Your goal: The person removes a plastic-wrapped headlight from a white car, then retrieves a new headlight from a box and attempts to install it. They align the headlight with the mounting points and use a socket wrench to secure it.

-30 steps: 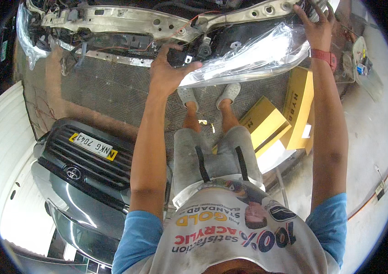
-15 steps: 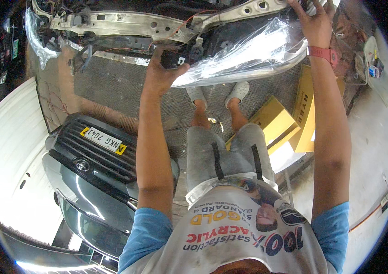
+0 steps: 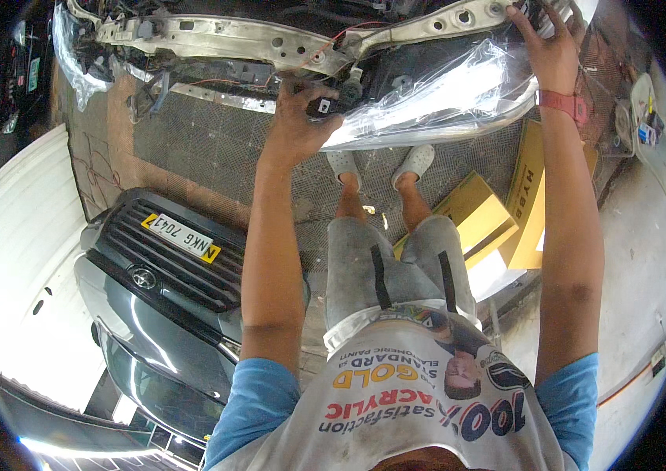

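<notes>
A car headlight, its lens glossy under clear plastic film, sits at the front end of a car with its bumper off. My left hand is wrapped round its narrow inner end, thumb on the near side, beside a black housing part. At the wide outer end, my right hand grips from above with its fingers curled over the edge; the fingertips are partly lost among dark parts. Just behind the headlight runs a pale metal crossmember with holes in it. A thin red wire lies across it.
Opened cardboard boxes lie on the floor near my feet, to the right. Behind me at left stands a dark car. Film hangs over the other headlight at far left. Small items sit on a surface at right.
Both hands and the near end of the headlight appear slightly further right and lower in the picture, along with the whole scene. My grip on the headlight stays much the same.
</notes>
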A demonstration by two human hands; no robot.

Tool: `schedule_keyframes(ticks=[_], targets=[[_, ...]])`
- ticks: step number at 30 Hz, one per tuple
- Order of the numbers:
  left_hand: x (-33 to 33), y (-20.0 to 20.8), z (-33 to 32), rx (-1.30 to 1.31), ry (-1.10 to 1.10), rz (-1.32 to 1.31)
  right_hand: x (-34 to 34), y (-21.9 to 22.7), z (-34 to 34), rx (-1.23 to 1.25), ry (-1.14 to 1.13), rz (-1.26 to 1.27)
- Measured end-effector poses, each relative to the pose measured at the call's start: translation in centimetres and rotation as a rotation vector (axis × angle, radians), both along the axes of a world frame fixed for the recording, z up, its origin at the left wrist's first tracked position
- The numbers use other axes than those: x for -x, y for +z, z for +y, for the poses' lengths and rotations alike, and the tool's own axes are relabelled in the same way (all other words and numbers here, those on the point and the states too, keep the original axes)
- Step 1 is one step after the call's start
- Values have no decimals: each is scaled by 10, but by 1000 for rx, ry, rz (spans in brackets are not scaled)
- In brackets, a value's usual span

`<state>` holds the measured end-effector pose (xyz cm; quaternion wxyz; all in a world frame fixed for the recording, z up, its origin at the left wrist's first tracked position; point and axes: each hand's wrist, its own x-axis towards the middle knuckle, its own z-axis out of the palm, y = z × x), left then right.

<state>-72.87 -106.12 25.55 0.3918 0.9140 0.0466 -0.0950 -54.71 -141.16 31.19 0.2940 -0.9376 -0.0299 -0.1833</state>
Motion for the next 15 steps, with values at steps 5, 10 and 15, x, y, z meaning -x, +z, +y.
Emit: schedule_keyframes(ticks=[5, 10, 15], targets=[[-3, 1, -11, 23, 91, 29, 0, -1, 0, 37, 12, -54], [-2, -9, -11, -84, 57, -23, 0, -4, -2, 79, 3, -75], [-8, -5, -17, -73, 36, -76, 2, 6, 6, 73, -57, -26]])
